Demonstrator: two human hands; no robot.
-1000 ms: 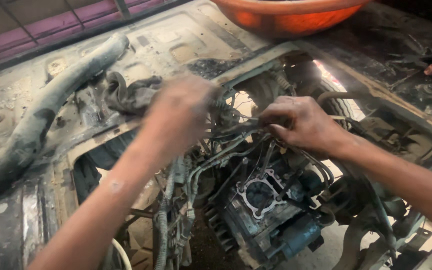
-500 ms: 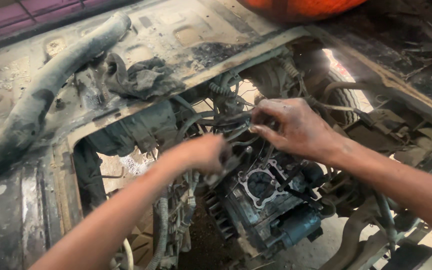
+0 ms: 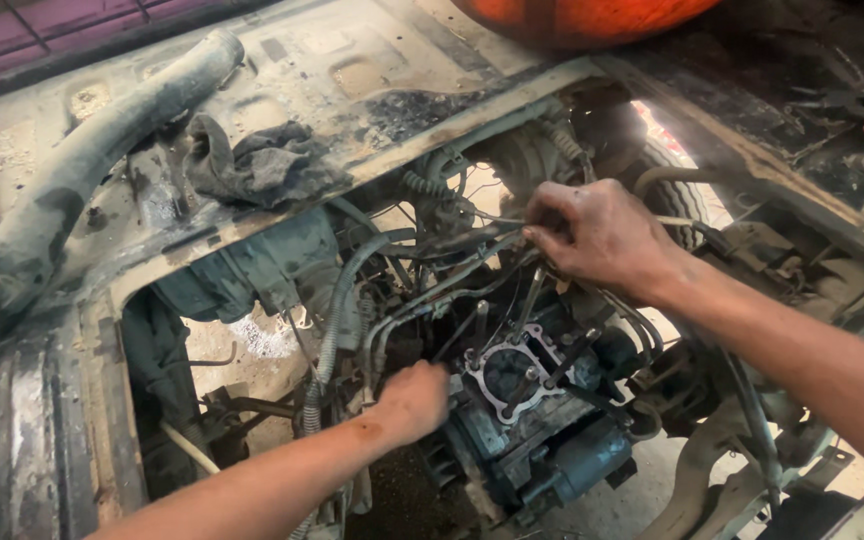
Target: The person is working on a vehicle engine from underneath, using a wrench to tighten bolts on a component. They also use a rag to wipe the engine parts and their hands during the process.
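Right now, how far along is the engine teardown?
Done: cylinder head is off; the open bore and gasket show, with studs standing around it. In hand: right hand pinches the cables above the block; left hand is down at the block's left side, grip hidden. Left: the block itself sits in the bay, hoses attached.

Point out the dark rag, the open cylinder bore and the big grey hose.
Dark rag (image 3: 252,160), head view: middle of the crumpled cloth on the panel.
Open cylinder bore (image 3: 505,372), head view: dark round opening inside the gasket face.
Big grey hose (image 3: 102,150), head view: mid-length of its dusty upper stretch.
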